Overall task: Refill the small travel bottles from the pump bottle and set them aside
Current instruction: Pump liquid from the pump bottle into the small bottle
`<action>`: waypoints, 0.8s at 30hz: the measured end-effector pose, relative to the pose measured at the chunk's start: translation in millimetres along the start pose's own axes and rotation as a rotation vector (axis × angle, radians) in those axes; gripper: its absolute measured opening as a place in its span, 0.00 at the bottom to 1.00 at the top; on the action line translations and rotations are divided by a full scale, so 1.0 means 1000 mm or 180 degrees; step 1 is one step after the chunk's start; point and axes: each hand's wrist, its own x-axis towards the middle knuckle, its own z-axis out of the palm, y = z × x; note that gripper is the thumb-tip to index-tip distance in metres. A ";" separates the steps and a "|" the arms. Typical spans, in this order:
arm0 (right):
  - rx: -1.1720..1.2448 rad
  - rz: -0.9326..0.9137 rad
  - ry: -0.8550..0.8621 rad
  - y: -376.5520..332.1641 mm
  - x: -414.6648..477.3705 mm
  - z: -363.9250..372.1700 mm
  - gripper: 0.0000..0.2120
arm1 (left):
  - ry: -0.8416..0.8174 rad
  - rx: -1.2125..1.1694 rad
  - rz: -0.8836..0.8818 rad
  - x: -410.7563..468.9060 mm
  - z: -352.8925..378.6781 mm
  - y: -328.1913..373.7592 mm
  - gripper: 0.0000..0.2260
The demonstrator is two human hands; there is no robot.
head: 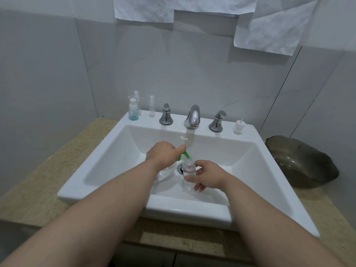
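Note:
Over the white sink basin (115, 162) my left hand (163, 154) grips the green pump head (185, 155) of a clear pump bottle (163, 175); most of that bottle is hidden under my wrist. The green nozzle points down into the mouth of a small clear travel bottle (188, 175), which my right hand (207, 177) holds upright by its side. Clear liquid stands in the small bottle. On the sink's back ledge at the left stand a blue-tinted travel bottle (133, 110) and two slim clear spray bottles (151, 106). A small white spray cap (239, 127) sits at the ledge's right.
A chrome faucet (192, 117) with two chrome handles (166, 114) stands behind the basin, and the drain (180, 168) lies beside the held bottle. A dark glass bowl (302, 162) rests on the speckled counter (34, 170) to the right. White paper sheets (269, 26) hang on the wall.

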 end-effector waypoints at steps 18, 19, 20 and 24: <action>0.0046 0.0012 0.0006 0.002 0.002 0.000 0.17 | -0.0009 -0.0095 0.0171 -0.004 -0.001 -0.007 0.33; 0.0045 0.0012 0.0008 0.001 0.002 0.000 0.17 | -0.0016 -0.0102 0.0175 -0.004 -0.001 -0.007 0.33; 0.0038 0.0007 0.0008 0.001 0.002 0.000 0.17 | -0.0022 -0.0109 0.0181 -0.005 -0.001 -0.007 0.33; 0.0032 -0.0005 0.0016 0.000 0.002 -0.001 0.17 | -0.0011 -0.0129 0.0176 -0.005 -0.001 -0.007 0.33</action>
